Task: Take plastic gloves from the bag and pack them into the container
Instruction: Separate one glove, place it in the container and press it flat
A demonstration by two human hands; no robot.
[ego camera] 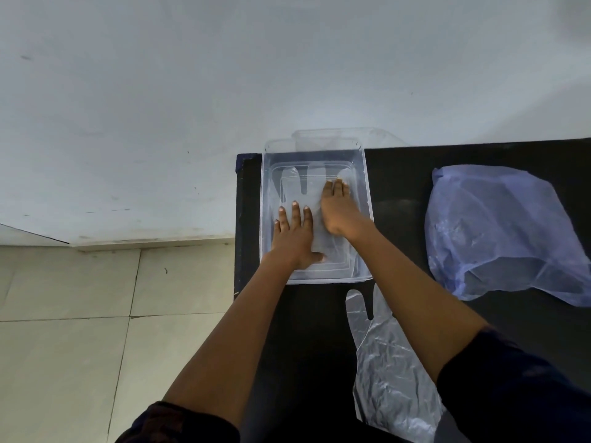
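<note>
Glove (302, 193) lengthwise in container (364, 199), fingers wallward

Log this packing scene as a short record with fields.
surface: black table
container: clear rectangular plastic tub, at the table's left end
in container: clear plastic glove, lying flat
left hand: open, palm down on that glove
right hand: open, pressing the glove flat
waiting: second clear plastic glove on the table, nearer than the tub
bag: crumpled bluish plastic bag, right of the tub

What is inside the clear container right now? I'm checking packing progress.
Inside the clear container lies a flattened plastic glove, pressed down by the left hand and right hand. Whether more gloves lie beneath cannot be told.
</note>
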